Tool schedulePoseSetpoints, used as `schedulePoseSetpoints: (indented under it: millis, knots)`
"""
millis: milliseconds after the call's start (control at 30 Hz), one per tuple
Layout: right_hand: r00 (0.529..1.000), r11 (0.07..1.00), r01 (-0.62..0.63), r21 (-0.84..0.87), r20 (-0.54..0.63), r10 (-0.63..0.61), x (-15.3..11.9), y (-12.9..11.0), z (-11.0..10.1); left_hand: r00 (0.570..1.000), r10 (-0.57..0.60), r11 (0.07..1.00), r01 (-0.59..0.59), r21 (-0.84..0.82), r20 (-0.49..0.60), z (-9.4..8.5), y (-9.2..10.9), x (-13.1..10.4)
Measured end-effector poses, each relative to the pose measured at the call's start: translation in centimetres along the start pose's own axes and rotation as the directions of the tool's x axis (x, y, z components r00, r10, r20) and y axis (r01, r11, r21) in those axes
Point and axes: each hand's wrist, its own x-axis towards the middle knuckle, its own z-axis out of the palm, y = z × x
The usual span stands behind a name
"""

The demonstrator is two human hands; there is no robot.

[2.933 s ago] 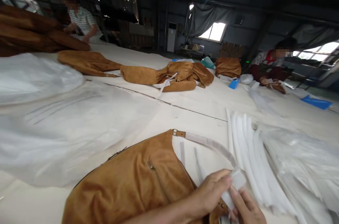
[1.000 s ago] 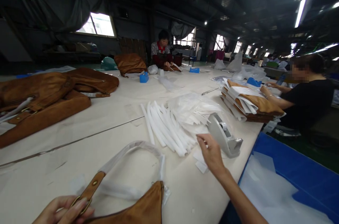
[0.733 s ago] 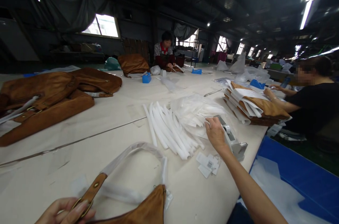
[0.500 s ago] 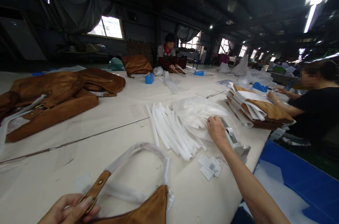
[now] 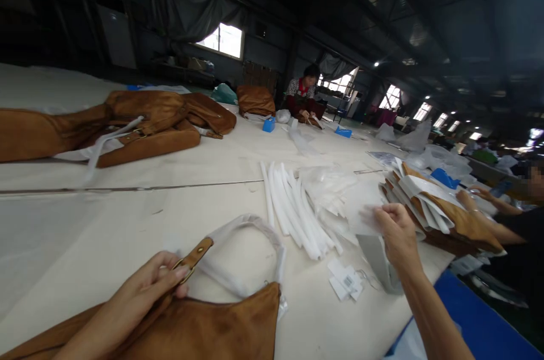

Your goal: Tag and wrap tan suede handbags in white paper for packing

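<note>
My left hand [image 5: 157, 280] is closed on the metal ring and strap end of a brown bag [image 5: 229, 326] at the front edge of view. The bag's handle [image 5: 250, 223] is wrapped in white material and arches over the table. My right hand [image 5: 397, 229] pinches a thin translucent white sheet [image 5: 361, 210], raised over a grey tape dispenser [image 5: 378, 261]. Left of that sheet, white foam strips [image 5: 293, 212] lie beside a plastic bag of white pieces [image 5: 325, 187]. White tags [image 5: 345, 279] rest in front of the dispenser.
Brown bags [image 5: 153, 122] lie at the left back. A stack of brown pieces with white sheets [image 5: 442, 207] stands at the right, beside a person in black [image 5: 518, 235]. Another person [image 5: 304, 93] sits across the table [image 5: 204, 173]. Blue holders [image 5: 268, 124] stand farther back.
My right hand has come away from the plastic bag, holding a sheet. The brown bag is lifted further into view by my left hand. The camera view has turned left.
</note>
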Motion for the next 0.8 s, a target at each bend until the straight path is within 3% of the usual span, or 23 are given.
schedulePoseSetpoints:
  millis: [67,133,233,300,367,433,567,633,700,800]
  knots:
    - [0.985,0.973,-0.160,0.168,0.099,0.144,-1.6,-1.1,1.3,0.997,0.063,0.994,-0.058,-0.091,0.053,-0.3,0.2,-0.2]
    - [0.935,0.920,-0.309,0.243,0.253,0.247,-3.8,-2.0,3.0,0.994,0.100,0.984,-0.095,-0.149,0.030,-0.6,0.0,-0.4]
    - [0.800,0.844,-0.486,0.225,0.503,0.327,-7.8,-2.6,6.0,0.990,0.138,0.970,-0.132,-0.206,0.016,-0.7,-0.3,-0.9]
    - [0.698,0.828,-0.541,0.148,0.628,0.344,-10.5,-2.6,8.0,0.984,0.179,0.953,-0.170,-0.249,0.014,-0.6,-0.5,-1.2]
    - [0.613,0.841,-0.539,0.050,0.708,0.351,-12.8,-2.4,9.8,0.980,0.199,0.940,-0.188,-0.285,0.010,-0.6,-0.6,-1.3]
    - [0.565,0.880,-0.473,-0.049,0.750,0.345,-14.3,-2.1,11.4,0.977,0.212,0.927,-0.204,-0.316,-0.008,-0.6,-0.7,-1.3]
    - [0.629,0.958,-0.243,-0.151,0.727,0.274,-15.9,-1.9,14.0,0.964,0.260,0.891,-0.260,-0.373,-0.051,-0.6,-0.8,-1.3]
    - [0.628,0.970,-0.195,-0.145,0.741,0.237,-16.4,-2.1,15.4,0.961,0.272,0.879,-0.265,-0.395,-0.041,-0.5,-0.9,-1.3]
    - [0.562,0.962,-0.235,-0.139,0.788,0.251,-17.1,-2.5,17.0,0.962,0.271,0.882,-0.256,-0.396,-0.019,-0.5,-0.9,-1.4]
    - [0.410,0.906,-0.406,-0.120,0.862,0.298,-18.0,-3.2,19.6,0.964,0.267,0.896,-0.244,-0.372,0.010,-0.4,-0.9,-1.5]
